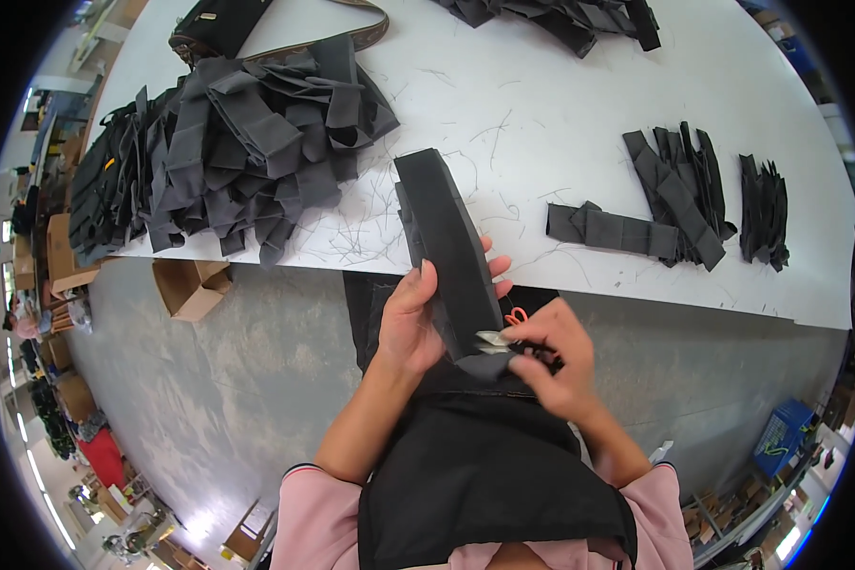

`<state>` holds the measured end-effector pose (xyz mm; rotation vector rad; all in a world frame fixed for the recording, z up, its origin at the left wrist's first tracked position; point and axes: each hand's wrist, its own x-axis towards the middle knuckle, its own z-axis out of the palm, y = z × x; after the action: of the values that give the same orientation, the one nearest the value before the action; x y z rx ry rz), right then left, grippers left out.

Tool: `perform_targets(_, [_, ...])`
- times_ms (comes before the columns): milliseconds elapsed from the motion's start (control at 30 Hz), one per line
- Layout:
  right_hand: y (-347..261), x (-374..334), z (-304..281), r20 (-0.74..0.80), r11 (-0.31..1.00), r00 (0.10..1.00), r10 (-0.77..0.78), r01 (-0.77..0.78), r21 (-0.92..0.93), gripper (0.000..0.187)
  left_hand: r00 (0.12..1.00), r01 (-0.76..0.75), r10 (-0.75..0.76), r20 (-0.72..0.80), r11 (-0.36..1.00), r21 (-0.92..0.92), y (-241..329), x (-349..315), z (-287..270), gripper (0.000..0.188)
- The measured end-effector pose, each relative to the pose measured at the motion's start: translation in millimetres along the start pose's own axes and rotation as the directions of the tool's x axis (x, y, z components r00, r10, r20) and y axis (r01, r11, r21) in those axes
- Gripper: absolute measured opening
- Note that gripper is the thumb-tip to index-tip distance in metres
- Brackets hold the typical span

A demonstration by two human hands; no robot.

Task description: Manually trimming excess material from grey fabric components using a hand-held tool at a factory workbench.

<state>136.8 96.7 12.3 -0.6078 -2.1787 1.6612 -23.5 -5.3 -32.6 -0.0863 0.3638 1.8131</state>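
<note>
My left hand [408, 318] is wrapped round a stack of long black fabric strips [444, 223], thumb on the near face and fingertips showing at the far edge. The stack tilts over the table's front edge, its lower end close to my apron. In my right hand [562, 353] is a small pair of thread snips [491, 339], its metal blades against the lower end of the strips. An orange loop [516, 315] shows beside the snips. My right fingers partly hide the handle, and a loose flap of fabric [487, 366] lies by my thumb.
On the white table [503, 95], a big heap of dark strips [247, 142] lies left and another pile [570, 21] at the back. Strip bundles [679, 195] lie right, beside a smaller one [764, 211]. Cut threads are scattered around. Below the edge sits a cardboard box [192, 288].
</note>
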Motion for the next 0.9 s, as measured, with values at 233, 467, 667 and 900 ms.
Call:
perform_targets(233, [-6,17,5,-0.088,0.956,0.995,-0.051,0.023,-0.292,0.027,0.999,0.013,-0.016,0.027,0.995,0.095,-3,-1,7,0.060])
perform_targets(467, [11,19,19,-0.083,0.882,0.934,-0.347,0.295,-0.368,0.032,1.000,0.005,-0.005,0.011,1.000,-0.022,-4,-3,6,0.059])
perform_targets(667, [12,18,23,-0.081,0.890,0.943,-0.323,0.274,-0.365,0.034,1.000,-0.002,0.002,0.000,1.000,-0.016,-4,-3,7,0.060])
perform_targets(900, [17,13,21,-0.077,0.790,0.880,-0.468,0.378,-0.483,0.034,1.000,-0.015,0.015,0.003,1.000,-0.005,-6,-3,8,0.061])
